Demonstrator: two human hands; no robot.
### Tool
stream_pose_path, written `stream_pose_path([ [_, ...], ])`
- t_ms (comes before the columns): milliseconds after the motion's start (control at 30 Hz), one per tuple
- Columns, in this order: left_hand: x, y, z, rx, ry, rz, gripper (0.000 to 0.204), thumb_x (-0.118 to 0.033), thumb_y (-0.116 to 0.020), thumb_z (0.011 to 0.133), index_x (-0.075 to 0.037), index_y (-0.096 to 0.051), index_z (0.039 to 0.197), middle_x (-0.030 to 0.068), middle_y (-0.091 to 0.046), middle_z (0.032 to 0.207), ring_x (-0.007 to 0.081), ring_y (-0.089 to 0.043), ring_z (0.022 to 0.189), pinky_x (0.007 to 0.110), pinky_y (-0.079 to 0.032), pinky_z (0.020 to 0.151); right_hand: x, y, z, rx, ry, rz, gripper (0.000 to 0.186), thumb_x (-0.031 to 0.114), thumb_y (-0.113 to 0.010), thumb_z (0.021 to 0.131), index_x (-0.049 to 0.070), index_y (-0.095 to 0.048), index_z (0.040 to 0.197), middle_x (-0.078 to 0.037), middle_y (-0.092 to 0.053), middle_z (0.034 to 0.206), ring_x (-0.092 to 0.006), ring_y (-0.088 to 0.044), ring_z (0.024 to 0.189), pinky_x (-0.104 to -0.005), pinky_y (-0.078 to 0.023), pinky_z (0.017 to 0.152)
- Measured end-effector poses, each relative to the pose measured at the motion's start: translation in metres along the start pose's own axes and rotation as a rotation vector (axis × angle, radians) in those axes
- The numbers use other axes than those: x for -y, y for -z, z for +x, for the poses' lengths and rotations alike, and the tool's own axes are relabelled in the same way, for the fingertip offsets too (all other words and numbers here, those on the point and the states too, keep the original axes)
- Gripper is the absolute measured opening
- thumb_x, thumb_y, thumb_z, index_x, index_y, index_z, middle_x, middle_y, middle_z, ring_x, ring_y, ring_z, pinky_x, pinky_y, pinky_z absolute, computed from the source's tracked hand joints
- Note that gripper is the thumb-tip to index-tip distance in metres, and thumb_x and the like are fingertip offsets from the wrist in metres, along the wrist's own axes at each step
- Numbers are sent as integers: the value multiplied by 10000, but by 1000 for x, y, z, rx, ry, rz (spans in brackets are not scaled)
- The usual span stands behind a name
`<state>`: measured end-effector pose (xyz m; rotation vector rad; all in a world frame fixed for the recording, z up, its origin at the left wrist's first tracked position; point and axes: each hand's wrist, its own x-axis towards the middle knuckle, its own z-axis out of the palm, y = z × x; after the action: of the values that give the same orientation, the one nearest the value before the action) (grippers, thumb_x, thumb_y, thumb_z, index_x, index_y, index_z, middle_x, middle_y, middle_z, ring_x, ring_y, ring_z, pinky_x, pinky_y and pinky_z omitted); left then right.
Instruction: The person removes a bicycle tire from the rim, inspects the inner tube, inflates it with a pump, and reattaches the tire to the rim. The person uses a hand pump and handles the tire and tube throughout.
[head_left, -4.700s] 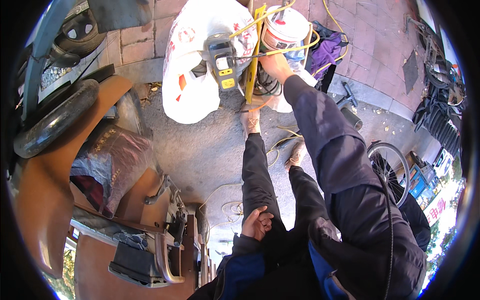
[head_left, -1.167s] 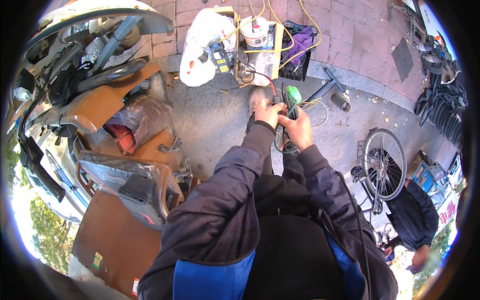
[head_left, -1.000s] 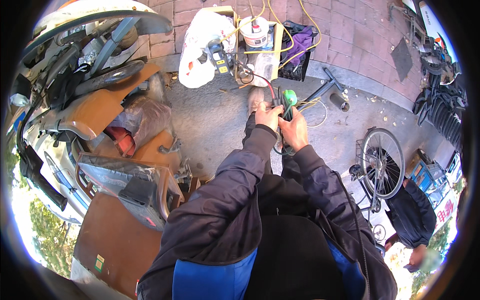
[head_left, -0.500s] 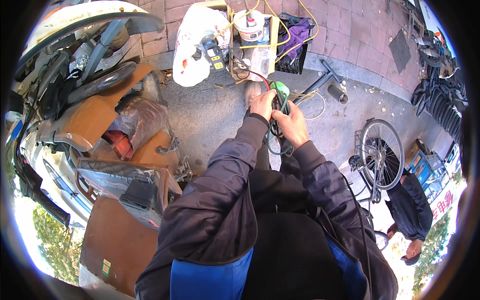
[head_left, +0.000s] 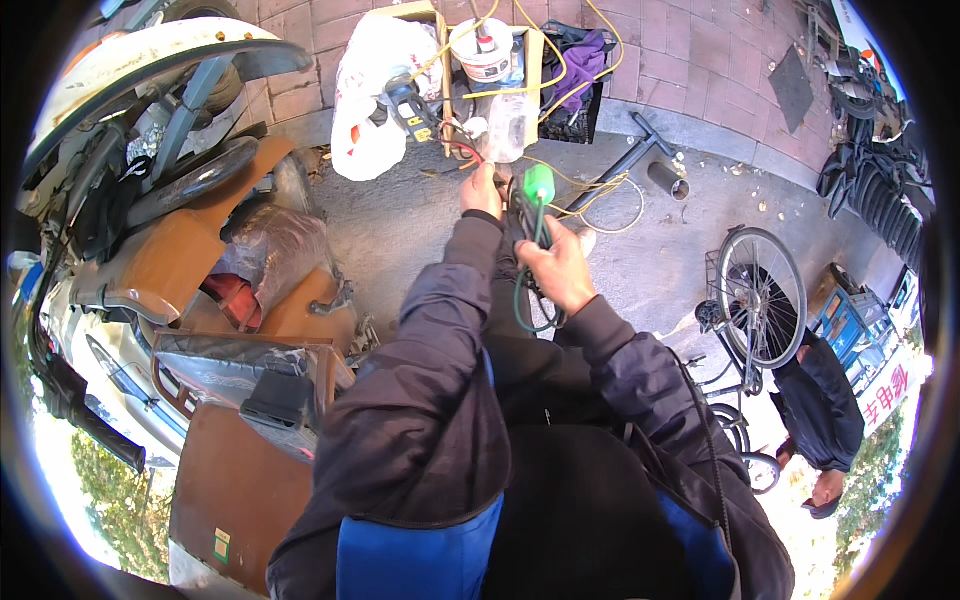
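My left hand (head_left: 480,195) is closed in a pinch at the end of a red cable (head_left: 466,149), which runs down from the cardboard box area. Below and right of it, my right hand (head_left: 562,268) grips a looped bundle of dark and green cables (head_left: 519,300). A bright green plastic piece (head_left: 538,184) sits at the top of that bundle, above my right hand. Beyond both hands are a white bag (head_left: 365,80), a black-and-yellow device (head_left: 408,108) and a box (head_left: 536,70) holding a white bucket (head_left: 480,58) and clear plastic.
Scooters with brown panels (head_left: 150,260) crowd my left. A T-shaped metal post (head_left: 625,170) and a short tube (head_left: 668,181) lie on the pavement. To my right are a bicycle (head_left: 755,300), black vehicle parts (head_left: 880,200) and another person (head_left: 815,410). Yellow cords (head_left: 575,65) trail over the box.
Over the last second my hands have drawn apart: the left moved up and left toward the box, the right slightly left. Earlier my right hand was reaching into the box.
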<state>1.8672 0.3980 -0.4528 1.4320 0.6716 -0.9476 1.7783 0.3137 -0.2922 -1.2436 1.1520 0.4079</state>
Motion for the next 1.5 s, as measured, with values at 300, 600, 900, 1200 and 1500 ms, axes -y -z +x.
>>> stream_pose_path([
  [300,-39,-15,-47,187,-24,235,462,-398,-538,1008,-5,-682,814,68,-610,624,138,-549,521,297,-424,517,2,57,-19,6,-71,165,248,101,-631,894,32,-617,1132,-31,-655,793,-102,-584,616,-259,-449,567],
  [600,-86,-5,-125,252,-125,118,474,-387,-490,1050,-18,-694,834,56,-651,682,119,-590,584,261,-451,545,-33,118,-41,-195,0,140,89,136,-611,933,60,-613,979,-11,-662,742,-63,-528,598,-230,-408,560],
  [900,-133,11,-230,338,-279,70,466,-314,-462,1056,67,-664,879,128,-633,686,189,-581,594,317,-453,590,-47,130,-87,-123,36,193,144,156,-596,927,47,-623,1018,-25,-653,747,-76,-559,641,-233,-409,584],
  [1200,-147,5,-192,371,-450,150,498,-346,-450,1040,38,-695,839,96,-630,651,164,-571,554,296,-453,561,-55,146,-123,-133,131,265,119,129,-610,919,37,-627,992,-26,-667,742,-74,-543,607,-242,-412,566],
  [1500,-49,12,-43,74,-18,816,431,-392,-593,1004,-52,-591,1268,123,-673,934,202,-647,591,339,-549,528,-94,169,-152,-242,138,319,125,151,-592,923,57,-623,999,-18,-655,734,-63,-514,605,-227,-398,577],
])
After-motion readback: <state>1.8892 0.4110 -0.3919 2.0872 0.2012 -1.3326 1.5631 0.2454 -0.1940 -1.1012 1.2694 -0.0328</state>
